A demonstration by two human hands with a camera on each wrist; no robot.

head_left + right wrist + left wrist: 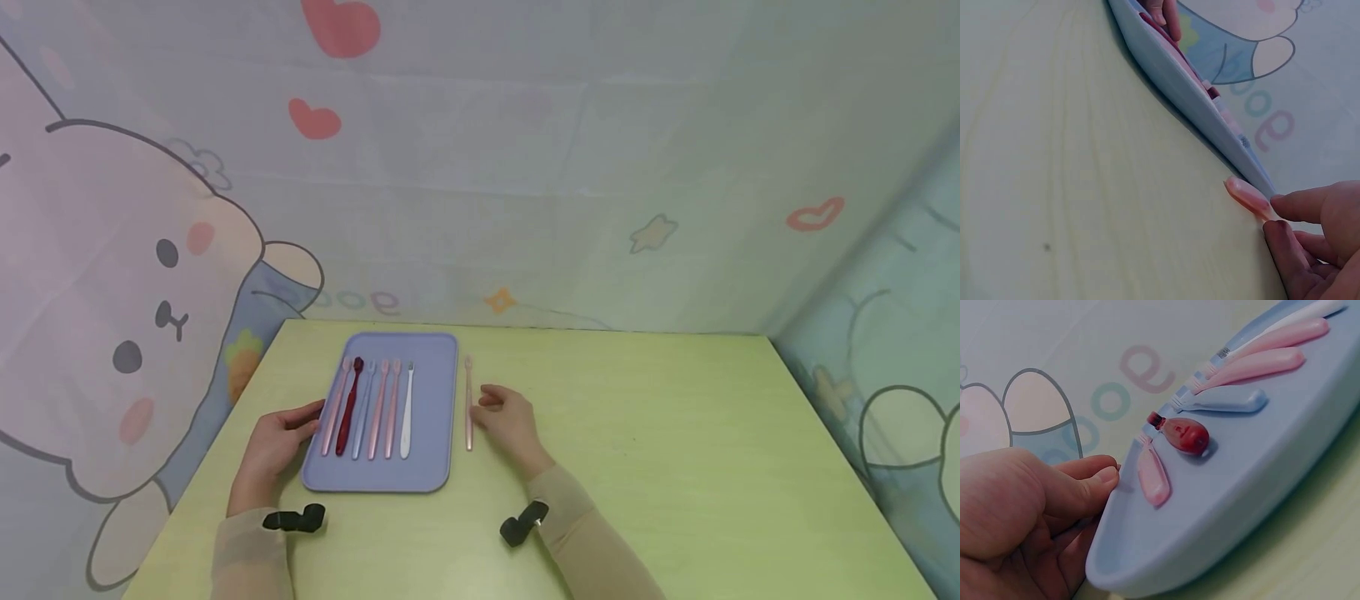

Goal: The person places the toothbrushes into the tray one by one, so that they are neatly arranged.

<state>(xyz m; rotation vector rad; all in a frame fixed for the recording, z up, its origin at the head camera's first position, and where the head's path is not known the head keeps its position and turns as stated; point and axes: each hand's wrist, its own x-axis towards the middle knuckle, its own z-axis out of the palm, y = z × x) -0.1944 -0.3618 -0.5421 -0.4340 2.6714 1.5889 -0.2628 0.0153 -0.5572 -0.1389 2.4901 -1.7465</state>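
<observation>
A lavender tray (431, 417) lies on the table, bearing a row of toothbrushes: several pink ones, a dark red toothbrush (347, 421), a pale blue toothbrush (362, 423) and a white toothbrush (407, 425). At the tray's left edge is my left hand (273, 446), its thumb and index fingertips touching the rim, as the left wrist view shows. Another pink toothbrush (469, 429) lies on the table just right of the tray. Close beside it my right hand (513, 425) has its thumb against or nearly against the handle. In the right wrist view, thumb and finger (1300, 206) stand apart near its narrow part.
The pale yellow-green table (675, 450) extends to the right of the tray. A cartoon-printed cloth (465, 167) hangs behind and at both sides. Black wrist cameras (296, 518) sit on both sleeves.
</observation>
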